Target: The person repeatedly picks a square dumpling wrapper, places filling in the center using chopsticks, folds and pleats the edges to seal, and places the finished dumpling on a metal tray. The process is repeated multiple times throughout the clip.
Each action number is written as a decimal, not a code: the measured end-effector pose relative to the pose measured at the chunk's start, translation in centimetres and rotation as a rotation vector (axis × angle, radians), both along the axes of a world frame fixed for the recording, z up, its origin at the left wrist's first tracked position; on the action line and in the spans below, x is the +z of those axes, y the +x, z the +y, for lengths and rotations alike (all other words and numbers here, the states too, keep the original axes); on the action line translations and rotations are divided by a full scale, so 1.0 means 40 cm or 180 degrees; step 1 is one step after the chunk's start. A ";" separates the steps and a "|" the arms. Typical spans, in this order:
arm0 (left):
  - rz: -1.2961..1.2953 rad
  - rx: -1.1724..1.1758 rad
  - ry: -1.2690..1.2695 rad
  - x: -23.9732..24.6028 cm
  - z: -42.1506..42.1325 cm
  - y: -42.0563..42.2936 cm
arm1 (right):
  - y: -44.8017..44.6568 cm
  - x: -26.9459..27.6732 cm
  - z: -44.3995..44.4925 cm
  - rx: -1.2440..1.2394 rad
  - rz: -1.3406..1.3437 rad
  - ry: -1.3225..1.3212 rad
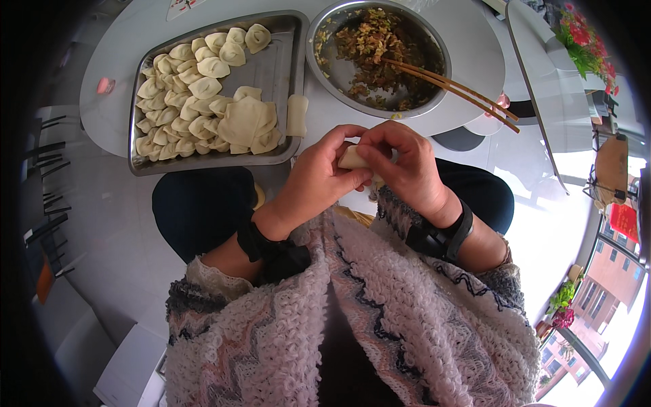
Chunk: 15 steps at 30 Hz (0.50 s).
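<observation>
Between my two hands, above my lap and just off the table's near edge, is a folded dumpling (353, 157). My left hand (325, 165) cups it from the left, thumb along its lower side. The thumb and forefinger of my right hand (404, 163) pinch its right end. Fingers hide much of the dumpling. To the left, a rectangular metal tray (274, 61) holds rows of many folded dumplings (173, 114). Flat dough wrappers (246, 122) lie at its near right corner. A steel bowl (441, 76) with chopped filling (374, 43) stands beyond my hands, wooden chopsticks (457, 91) leaning in it.
A separate strip of dough (297, 116) rests by the tray's right rim. The pale round table (478, 46) carries a small pink object (106, 85) at the left. Red flowers (582, 38) stand at the far right. My knees are below the table's edge.
</observation>
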<state>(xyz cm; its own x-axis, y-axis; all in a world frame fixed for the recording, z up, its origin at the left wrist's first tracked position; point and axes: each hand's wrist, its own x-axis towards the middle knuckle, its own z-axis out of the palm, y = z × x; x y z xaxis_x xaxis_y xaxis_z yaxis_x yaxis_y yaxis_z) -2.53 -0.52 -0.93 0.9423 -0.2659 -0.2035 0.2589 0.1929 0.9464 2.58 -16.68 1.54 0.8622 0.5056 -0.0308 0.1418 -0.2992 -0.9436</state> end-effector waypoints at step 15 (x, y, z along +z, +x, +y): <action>-0.0346 0.0434 -0.0517 0.008 0.028 -0.001 | -0.007 -0.002 -0.005 -0.0445 0.0697 0.1110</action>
<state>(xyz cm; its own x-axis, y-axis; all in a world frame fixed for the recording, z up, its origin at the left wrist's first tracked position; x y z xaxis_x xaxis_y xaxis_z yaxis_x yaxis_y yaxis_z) -2.56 0.60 -0.61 0.9857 -0.1557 -0.0639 0.1183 0.3710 0.9210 2.30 -16.87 1.44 0.9152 0.3970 -0.0688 -0.0924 0.0406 -0.9949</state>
